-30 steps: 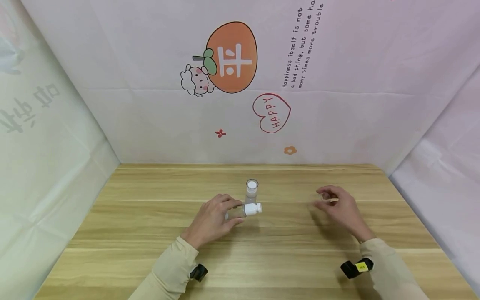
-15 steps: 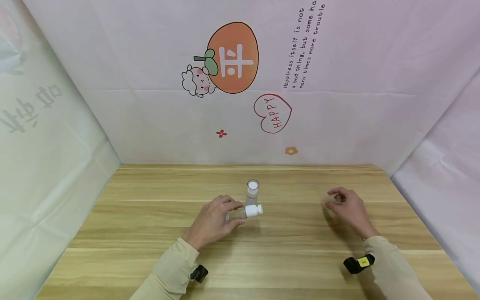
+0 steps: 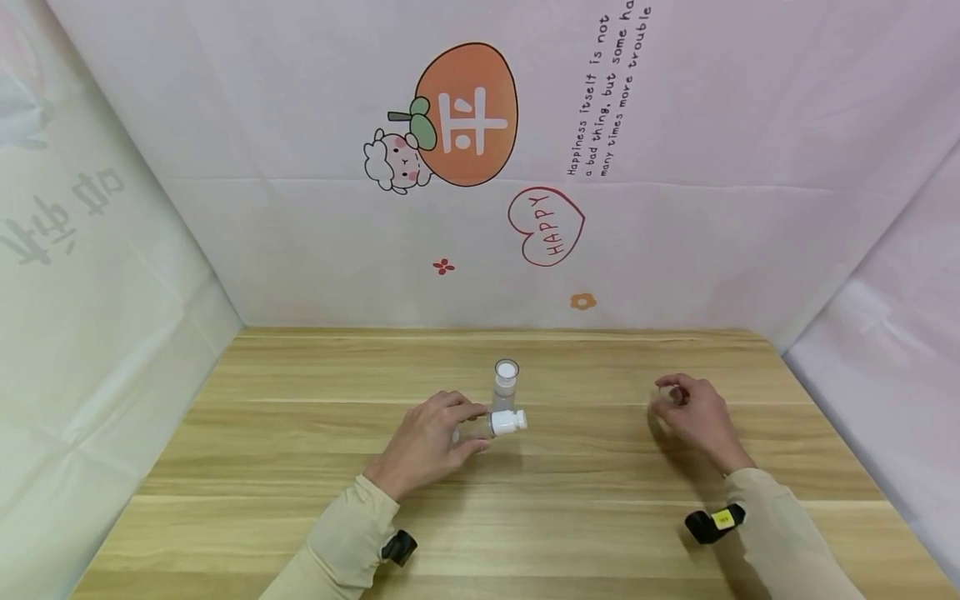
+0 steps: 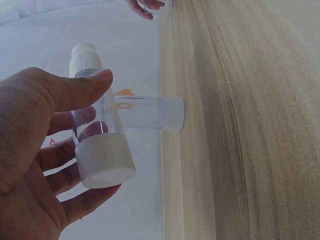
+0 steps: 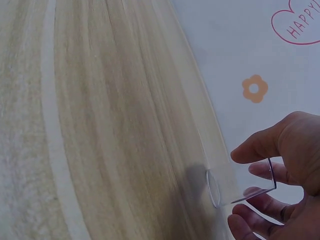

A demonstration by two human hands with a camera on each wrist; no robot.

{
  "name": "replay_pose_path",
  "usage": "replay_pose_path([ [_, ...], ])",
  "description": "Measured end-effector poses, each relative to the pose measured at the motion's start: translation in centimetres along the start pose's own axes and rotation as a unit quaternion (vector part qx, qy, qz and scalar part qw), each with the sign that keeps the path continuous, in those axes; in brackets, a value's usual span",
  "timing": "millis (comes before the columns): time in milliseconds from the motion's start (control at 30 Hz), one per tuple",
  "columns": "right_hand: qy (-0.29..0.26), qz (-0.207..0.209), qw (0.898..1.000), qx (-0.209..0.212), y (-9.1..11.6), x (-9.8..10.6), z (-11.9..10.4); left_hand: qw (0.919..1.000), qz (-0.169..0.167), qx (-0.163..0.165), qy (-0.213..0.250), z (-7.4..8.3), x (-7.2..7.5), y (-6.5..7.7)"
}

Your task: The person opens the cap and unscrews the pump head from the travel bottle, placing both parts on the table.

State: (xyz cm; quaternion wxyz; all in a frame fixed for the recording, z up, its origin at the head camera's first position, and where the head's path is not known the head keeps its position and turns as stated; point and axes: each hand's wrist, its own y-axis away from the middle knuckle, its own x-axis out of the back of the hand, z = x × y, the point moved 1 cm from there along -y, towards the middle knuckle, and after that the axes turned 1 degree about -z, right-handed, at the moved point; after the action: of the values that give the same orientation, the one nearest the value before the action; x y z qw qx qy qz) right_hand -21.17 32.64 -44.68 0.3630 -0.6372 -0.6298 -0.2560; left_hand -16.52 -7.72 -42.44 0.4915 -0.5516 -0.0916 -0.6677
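Observation:
A clear bottle with a white pump head point(image 3: 508, 422) and a white base point(image 4: 106, 159) lies tilted in my left hand point(image 3: 426, 437), gripped between thumb and fingers above the table. Just behind it stands a second bottle point(image 3: 505, 390), upright on the table, with a white top inside a clear cap; its white base point(image 4: 173, 114) shows in the left wrist view. Off to the right, my right hand point(image 3: 702, 423) holds a clear, see-through cap point(image 5: 240, 183) by its sides, close to the tabletop. Part of that cap is hidden behind the fingers.
The wood-grain table point(image 3: 570, 525) ends at the back against a white printed cloth point(image 3: 315, 250). Cloth also hangs on the left and right sides. A black wrist camera point(image 3: 399, 547) sits on the left sleeve and another camera point(image 3: 712, 523) on the right.
My right hand has moved a little to the right with the clear cap, then stayed nearly still. The left hand and both bottles keep nearly the same places.

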Motion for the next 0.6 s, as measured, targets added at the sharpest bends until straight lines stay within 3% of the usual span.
replay_pose_path([
  [333, 0.008, 0.008, 1.000, 0.012, -0.14, -0.07, 0.26, 1.0000, -0.004, 0.001, 0.000, 0.15, 0.03, -0.05],
  [600, -0.008, -0.008, 1.000, -0.009, 0.12, 0.37, -0.03, 1.0000, -0.003, 0.000, 0.002, 0.26, 0.04, -0.09],
])
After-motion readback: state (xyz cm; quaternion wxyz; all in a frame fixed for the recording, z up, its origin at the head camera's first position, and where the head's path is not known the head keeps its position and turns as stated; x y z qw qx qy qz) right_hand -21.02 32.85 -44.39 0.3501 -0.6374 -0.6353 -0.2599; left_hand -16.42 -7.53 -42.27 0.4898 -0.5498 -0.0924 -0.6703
